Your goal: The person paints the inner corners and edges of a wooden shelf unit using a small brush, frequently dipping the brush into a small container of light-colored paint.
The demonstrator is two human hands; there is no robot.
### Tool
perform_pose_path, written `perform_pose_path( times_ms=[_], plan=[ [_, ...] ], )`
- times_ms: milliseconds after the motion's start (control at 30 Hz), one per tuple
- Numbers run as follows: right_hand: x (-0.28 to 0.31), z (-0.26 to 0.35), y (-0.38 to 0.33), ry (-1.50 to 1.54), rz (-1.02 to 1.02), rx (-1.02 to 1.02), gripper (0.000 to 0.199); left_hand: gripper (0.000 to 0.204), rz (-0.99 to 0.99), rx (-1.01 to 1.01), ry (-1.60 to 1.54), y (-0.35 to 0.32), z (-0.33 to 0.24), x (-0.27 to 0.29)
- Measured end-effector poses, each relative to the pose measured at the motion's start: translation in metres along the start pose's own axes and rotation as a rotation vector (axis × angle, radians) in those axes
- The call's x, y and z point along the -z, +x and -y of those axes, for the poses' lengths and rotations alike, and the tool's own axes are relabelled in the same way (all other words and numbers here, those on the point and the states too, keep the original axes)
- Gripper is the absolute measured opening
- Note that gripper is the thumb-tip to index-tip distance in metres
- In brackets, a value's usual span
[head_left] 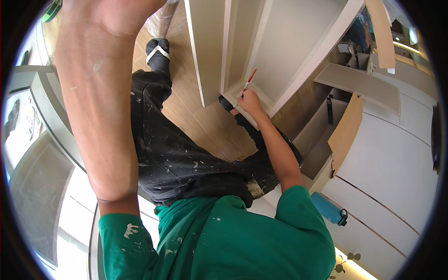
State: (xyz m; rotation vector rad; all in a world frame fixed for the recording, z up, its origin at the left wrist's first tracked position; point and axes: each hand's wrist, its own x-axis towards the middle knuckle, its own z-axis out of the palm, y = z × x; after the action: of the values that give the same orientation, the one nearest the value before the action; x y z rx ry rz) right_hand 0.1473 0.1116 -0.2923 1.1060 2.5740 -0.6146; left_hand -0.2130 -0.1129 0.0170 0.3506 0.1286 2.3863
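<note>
Fingers of my right hand [250, 102] are closed round a slim paintbrush [249, 80] with a red and pale handle pointing up; its bristle end is hidden. This hand is down at the bottom edge of a tall beige cabinet [291, 39], beside my foot. On the left my forearm reaches up out of the picture. Only the heel of my left hand [128, 16] shows at the top edge; its fingers are cut off, so what it touches is out of sight.
A beige panel [207, 51] stands upright left of the cabinet. To the right are open drawers [326, 126], a loose board [361, 86], torn cardboard [346, 130] and a blue bottle [327, 208]. A glazed frame [51, 84] is on the left, wood-look flooring [196, 126] below.
</note>
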Motion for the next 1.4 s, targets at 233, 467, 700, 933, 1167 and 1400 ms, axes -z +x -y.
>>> perform_pose_path(
  times_ms=[233,467,700,933,1167,1400],
  plan=[
    [0.018,0.007,-0.017,-0.04,0.018,0.057,0.014,0.043,-0.026,-0.004,0.002,0.002,0.007,-0.007],
    [0.172,0.172,-0.093,0.078,-0.196,0.617,0.003,0.041,-0.177,0.093,-0.036,-0.006,0.007,-0.027],
    [0.296,0.233,-0.156,0.511,-0.656,0.926,0.017,0.056,-0.247,0.239,-0.017,0.0,0.029,-0.03],
    [0.302,0.248,-0.122,0.849,-0.676,0.815,0.013,0.055,-0.236,0.461,0.059,-0.02,0.062,-0.041],
    [0.299,0.24,-0.122,0.69,-0.594,0.706,0.011,0.052,-0.254,0.534,0.069,-0.028,0.071,-0.045],
    [0.308,0.237,-0.128,0.79,-0.492,0.658,0.01,0.052,-0.267,0.534,0.054,-0.029,0.075,-0.043]
  ],
)
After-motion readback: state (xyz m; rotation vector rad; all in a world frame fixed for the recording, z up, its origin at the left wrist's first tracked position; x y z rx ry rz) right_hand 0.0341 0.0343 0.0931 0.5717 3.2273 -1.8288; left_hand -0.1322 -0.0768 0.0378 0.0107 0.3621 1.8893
